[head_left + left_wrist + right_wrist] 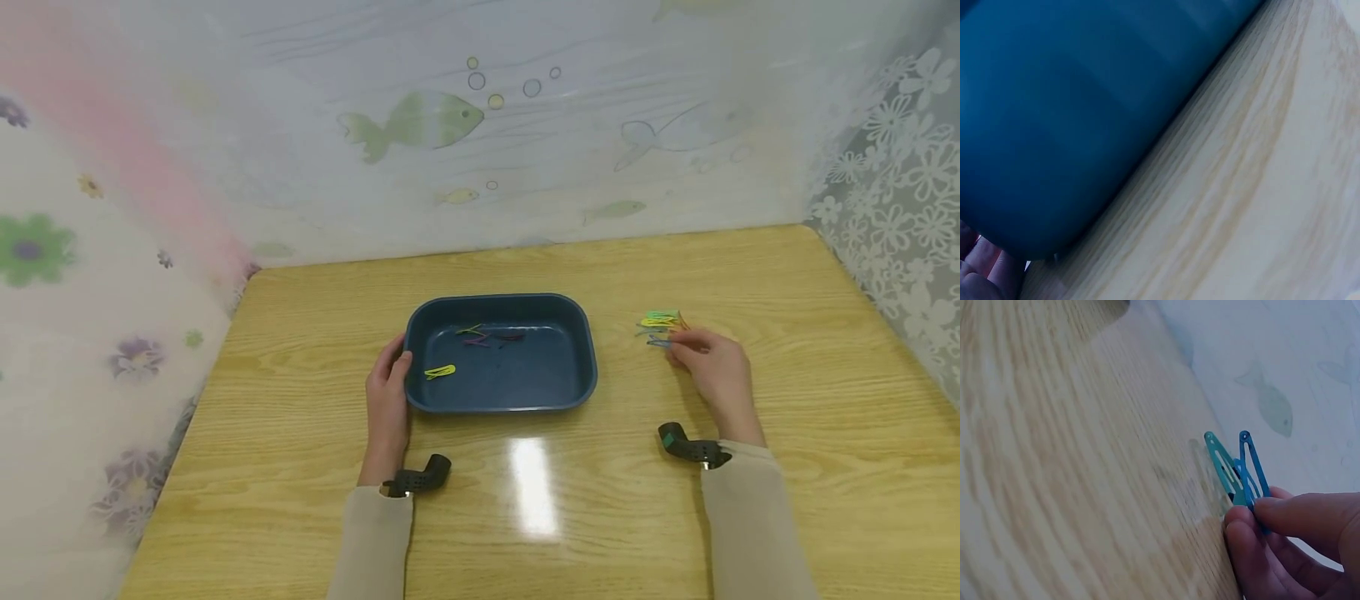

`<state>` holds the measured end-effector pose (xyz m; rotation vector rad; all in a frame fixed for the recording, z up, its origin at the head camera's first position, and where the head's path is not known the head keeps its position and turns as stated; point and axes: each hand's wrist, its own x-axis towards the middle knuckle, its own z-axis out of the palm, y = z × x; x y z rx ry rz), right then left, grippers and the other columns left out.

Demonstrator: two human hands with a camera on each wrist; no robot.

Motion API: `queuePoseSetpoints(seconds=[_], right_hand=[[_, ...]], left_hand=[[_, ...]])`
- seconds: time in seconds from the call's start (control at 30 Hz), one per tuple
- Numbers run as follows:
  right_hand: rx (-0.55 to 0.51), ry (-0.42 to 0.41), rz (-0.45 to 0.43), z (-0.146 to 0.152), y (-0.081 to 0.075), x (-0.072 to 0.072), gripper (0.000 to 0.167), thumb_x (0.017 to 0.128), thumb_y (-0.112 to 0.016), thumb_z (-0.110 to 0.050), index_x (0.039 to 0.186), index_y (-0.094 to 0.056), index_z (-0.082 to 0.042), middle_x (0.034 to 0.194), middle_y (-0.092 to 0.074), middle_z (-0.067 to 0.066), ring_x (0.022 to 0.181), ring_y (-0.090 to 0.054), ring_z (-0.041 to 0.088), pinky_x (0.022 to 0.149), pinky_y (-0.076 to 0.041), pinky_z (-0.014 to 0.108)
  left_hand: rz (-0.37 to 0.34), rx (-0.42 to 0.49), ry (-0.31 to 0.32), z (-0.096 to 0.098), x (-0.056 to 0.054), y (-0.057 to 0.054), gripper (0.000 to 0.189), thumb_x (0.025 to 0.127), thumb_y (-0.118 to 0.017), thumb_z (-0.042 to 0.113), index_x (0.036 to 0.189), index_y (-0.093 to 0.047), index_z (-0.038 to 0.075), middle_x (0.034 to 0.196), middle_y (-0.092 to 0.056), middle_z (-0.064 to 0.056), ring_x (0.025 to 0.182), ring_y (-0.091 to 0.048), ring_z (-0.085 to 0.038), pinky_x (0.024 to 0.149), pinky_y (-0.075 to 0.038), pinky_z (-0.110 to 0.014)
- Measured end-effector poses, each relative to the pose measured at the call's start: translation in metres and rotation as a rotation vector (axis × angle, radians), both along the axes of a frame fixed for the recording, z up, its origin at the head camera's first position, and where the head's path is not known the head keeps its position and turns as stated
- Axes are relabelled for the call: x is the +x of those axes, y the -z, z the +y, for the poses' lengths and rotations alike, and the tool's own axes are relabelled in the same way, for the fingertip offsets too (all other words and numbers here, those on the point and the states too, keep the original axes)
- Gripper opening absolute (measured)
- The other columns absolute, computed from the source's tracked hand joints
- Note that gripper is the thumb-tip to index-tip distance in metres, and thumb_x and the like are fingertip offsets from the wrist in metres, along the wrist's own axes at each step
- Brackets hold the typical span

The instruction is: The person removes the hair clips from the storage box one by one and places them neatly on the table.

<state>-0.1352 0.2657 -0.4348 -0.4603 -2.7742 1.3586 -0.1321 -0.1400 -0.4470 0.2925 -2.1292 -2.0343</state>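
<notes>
A dark blue plastic tray [498, 400] stands on the table, with several snap hair clips lying in it, among them a yellow clip [440, 372] and a purple clip [476, 342]. My left hand [388, 400] holds the tray's left side, thumb at the rim and fingers along the outer wall. To the right of the tray, my right hand [712, 371] pinches a blue hair clip [1254, 462] between thumb and fingertips. Right beside it in the right wrist view is a teal clip [1221, 464]. A green clip [663, 315] and other coloured clips lie at those fingertips, partly overlapping.
The wooden table [300, 375] meets a fish-patterned curtain [540, 167] at its far edge. Flowered sheets hang at the left and right sides. Each wrist wears a black camera mount, such as the right mount [686, 446].
</notes>
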Motion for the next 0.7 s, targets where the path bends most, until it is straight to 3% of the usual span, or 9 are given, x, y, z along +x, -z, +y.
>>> queuePoseSetpoints(seconds=[0.17, 0.4, 0.57, 0.7], right_hand=[[0.021, 0.01, 0.007, -0.0011, 0.0005, -0.0008, 0.033, 0.088, -0.054, -0.032, 0.107, -0.061, -0.006, 0.099, -0.062, 0.012, 0.087, -0.053, 0.018, 0.07, -0.036, 0.028], [0.052, 0.015, 0.038, -0.0022, 0.0029, -0.0033, 0.027, 0.087, -0.057, -0.028, 0.102, -0.061, -0.006, 0.091, -0.063, 0.01, 0.07, -0.059, 0.012, 0.063, -0.043, 0.024], [0.057, 0.005, 0.028, -0.0016, 0.0046, -0.0032, 0.027, 0.087, -0.056, -0.028, 0.102, -0.061, -0.006, 0.09, -0.062, 0.01, 0.066, -0.06, 0.012, 0.057, -0.046, 0.022], [0.069, 0.001, 0.02, -0.0014, 0.0053, -0.0033, 0.027, 0.087, -0.055, -0.028, 0.103, -0.061, -0.007, 0.09, -0.063, 0.01, 0.064, -0.06, 0.012, 0.059, -0.044, 0.023]], left_hand=[[-0.003, -0.004, 0.004, -0.0002, -0.0001, 0.0005, 0.034, 0.091, -0.048, 0.034, 0.123, -0.052, 0.023, 0.124, -0.049, 0.009, 0.117, -0.04, -0.004, 0.1, -0.029, -0.027], [0.001, 0.017, -0.003, 0.0, 0.0, -0.0004, 0.034, 0.091, -0.049, 0.034, 0.123, -0.053, 0.023, 0.123, -0.05, 0.009, 0.116, -0.041, -0.004, 0.098, -0.031, -0.025], [0.005, 0.019, -0.004, 0.0008, 0.0003, 0.0001, 0.034, 0.091, -0.05, 0.033, 0.123, -0.053, 0.022, 0.123, -0.05, 0.009, 0.116, -0.041, -0.004, 0.098, -0.031, -0.025], [0.01, 0.011, 0.0, 0.0006, -0.0001, 0.0007, 0.035, 0.09, -0.05, 0.035, 0.123, -0.052, 0.022, 0.124, -0.05, 0.009, 0.116, -0.041, -0.004, 0.098, -0.031, -0.025]])
